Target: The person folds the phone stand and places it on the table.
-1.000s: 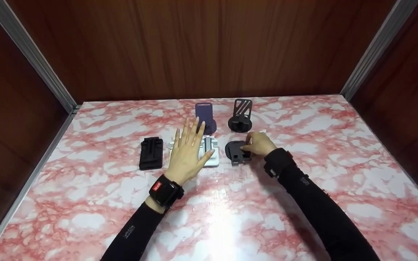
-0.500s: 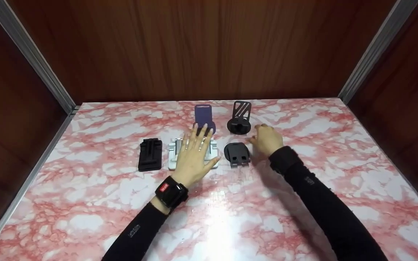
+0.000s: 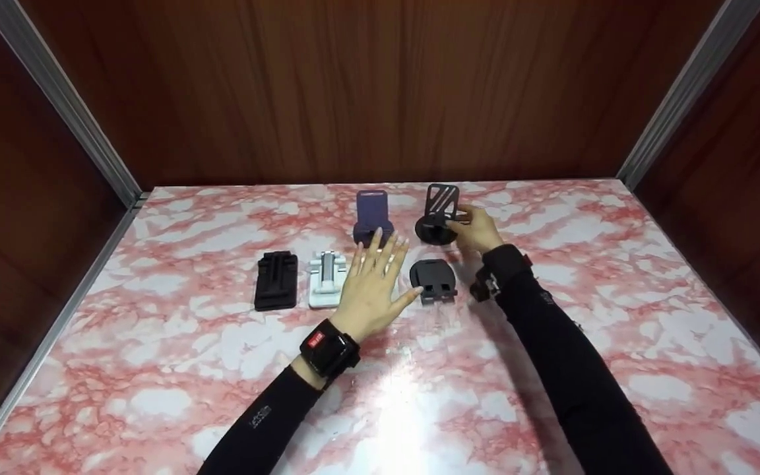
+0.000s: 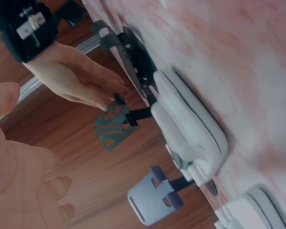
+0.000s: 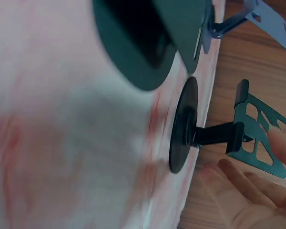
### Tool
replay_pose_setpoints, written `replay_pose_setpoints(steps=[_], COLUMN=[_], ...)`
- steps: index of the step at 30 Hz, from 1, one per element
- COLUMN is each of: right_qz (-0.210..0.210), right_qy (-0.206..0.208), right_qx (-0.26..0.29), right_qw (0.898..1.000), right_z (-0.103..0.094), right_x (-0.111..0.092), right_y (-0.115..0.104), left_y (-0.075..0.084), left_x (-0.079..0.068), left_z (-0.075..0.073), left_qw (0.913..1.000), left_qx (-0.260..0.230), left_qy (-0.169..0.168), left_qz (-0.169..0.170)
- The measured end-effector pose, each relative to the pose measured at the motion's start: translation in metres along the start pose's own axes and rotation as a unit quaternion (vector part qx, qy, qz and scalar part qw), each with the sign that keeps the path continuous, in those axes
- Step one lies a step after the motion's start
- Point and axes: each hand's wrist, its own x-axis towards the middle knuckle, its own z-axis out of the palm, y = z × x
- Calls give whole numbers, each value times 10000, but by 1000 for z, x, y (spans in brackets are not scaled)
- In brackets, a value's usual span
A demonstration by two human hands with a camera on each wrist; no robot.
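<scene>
Right hand (image 3: 479, 231) was at the right edge of a black stand with a slotted upright plate and round base (image 3: 437, 219), thumb and fingers about the plate; whether they gripped it could not be told. The stand stood on the red-and-white marbled tabletop (image 3: 156, 402), right of a purple stand with an upright plate (image 3: 372, 210) and behind a dark grey folded stand (image 3: 434, 276). Left hand (image 3: 372, 300) held nothing, fingers straight and spread, just beside a white folded stand (image 3: 322, 291).
</scene>
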Motion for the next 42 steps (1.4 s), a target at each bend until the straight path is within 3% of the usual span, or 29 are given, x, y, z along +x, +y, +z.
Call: replay_pose_setpoints(steps=[8,13,22,24,26,28,29,30,31,33,37,38,39,40,42], right_qz=[-17,-206,-562,-734,-963,-1190,-1277,-1361,-1425,-1523,-1654,-1700,-1755,-1793,-1876], right_qy=[921,1134,514,277,-3,-232,-337,-422,-513,-679,-1042,-1121,-1172,-1224,-1341], right_qx=[851,1209,2452,2632,2761,2803,2820,2768,2734,2690,2631,2606,2540,2472,2378], right_qw=[9921,9860,9665,9615,9563,9522,9503,9503,9499,9486,9448,9437,9439,9443,9435], right_z=[14,12,-16,-23,-29,-33,-34,-35,-35,-32,-24,-22,-20,-18,-15], right_x=[8,6,-9,-14,-21,-30,-34,-39,-45,-56,-76,-80,-84,-87,-92], right_y=[8,14,-1,-10,-19,-27,-30,-33,-36,-41,-46,-47,-48,-49,-49], left_y=[7,6,-3,-5,-8,-10,-10,-11,-11,-11,-10,-10,-11,-11,-12], left_x=[-4,-5,2,3,5,7,8,9,9,11,12,12,13,14,15], left_z=[2,3,-4,-5,-4,-4,-4,-4,-3,-3,-1,-1,0,0,2], left_qw=[9995,9988,9891,9820,9692,9493,9354,9188,8968,8366,6899,6644,6482,6377,6302], left_qx=[-166,-416,-1361,-1805,-2376,-3060,-3451,-3858,-4328,-5369,-7089,-7321,-7466,-7558,-7629], left_qy=[-134,-214,-557,-534,-589,-597,-603,-611,-626,-672,-631,-556,-448,-329,-118], left_qz=[218,144,-86,-145,-266,-405,-491,-575,-667,-858,-1324,-1393,-1431,-1449,-1441])
